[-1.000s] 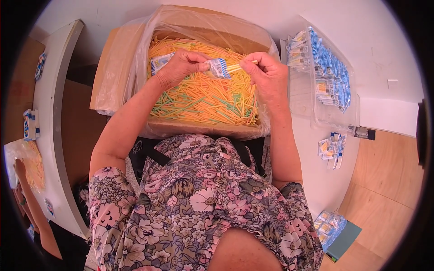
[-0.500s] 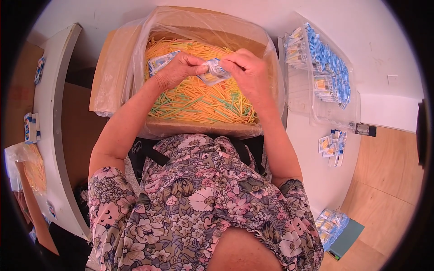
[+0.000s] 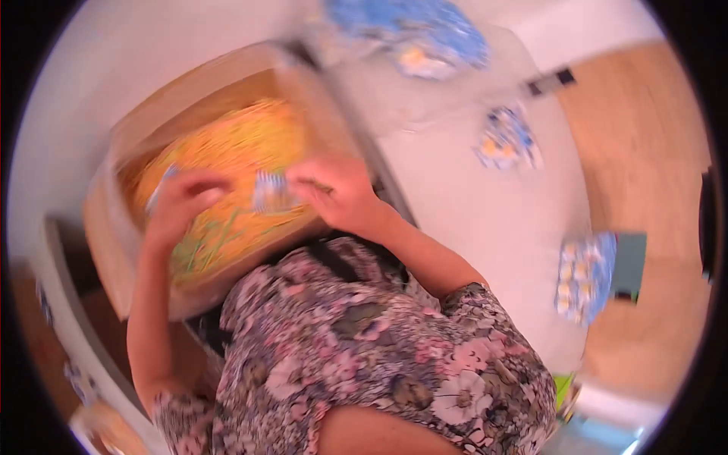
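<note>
My right hand (image 3: 334,193) pinches a small clear plastic packet (image 3: 273,191) with a blue-striped edge at its corner. The packet hangs over a cardboard box lined with clear plastic film (image 3: 121,250). Inside lie masses of thin yellow-orange sticks (image 3: 243,140), some of them green (image 3: 208,243). My left hand (image 3: 182,208) is over the box's left part, thumb and forefinger apart from the right hand's packet. Another blue-and-white packet (image 3: 161,186) juts out beside its knuckles and seems held by its other fingers. Motion blurs both hands.
Right of the box, a white table (image 3: 455,220) bears a clear bin of blue packets (image 3: 417,34), a small packet pile (image 3: 506,140) and a bagged bundle (image 3: 585,277) beside a grey-green flat piece (image 3: 629,265). A curved white table edge (image 3: 83,326) runs along the left.
My view has swung to the right, so the box sits further left. My left hand has let go of the right hand's packet, and the hands have moved apart.
</note>
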A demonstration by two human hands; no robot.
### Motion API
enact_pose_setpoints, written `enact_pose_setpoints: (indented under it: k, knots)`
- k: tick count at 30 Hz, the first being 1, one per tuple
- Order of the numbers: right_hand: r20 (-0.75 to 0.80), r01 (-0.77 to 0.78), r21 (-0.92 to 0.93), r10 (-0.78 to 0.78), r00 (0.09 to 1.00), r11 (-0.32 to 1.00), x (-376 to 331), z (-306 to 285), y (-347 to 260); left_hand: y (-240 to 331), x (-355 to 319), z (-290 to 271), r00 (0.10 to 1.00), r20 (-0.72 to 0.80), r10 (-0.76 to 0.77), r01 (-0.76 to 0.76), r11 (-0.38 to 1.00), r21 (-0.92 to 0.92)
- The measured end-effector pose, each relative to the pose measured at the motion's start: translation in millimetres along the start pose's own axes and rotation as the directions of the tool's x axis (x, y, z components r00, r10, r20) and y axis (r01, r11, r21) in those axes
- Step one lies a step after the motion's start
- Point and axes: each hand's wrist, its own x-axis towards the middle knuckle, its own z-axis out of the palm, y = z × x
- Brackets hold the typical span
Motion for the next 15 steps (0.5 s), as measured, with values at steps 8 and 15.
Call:
enact_pose_setpoints:
  k: [8,15]
  knots:
    - [-0.703,-0.511,-0.103,0.301,0.645,0.854,-130.3,-221.5,94.8,-89.4,-25.6,-58.5,0.917,-0.306,0.255,0.271,0.165,0.948]
    - [-0.620,-0.660,-0.306,0.382,0.685,0.686,-141.5,-279.3,168.0,-95.0,-17.2,-63.3,0.849,-0.482,0.218,0.423,0.267,0.866]
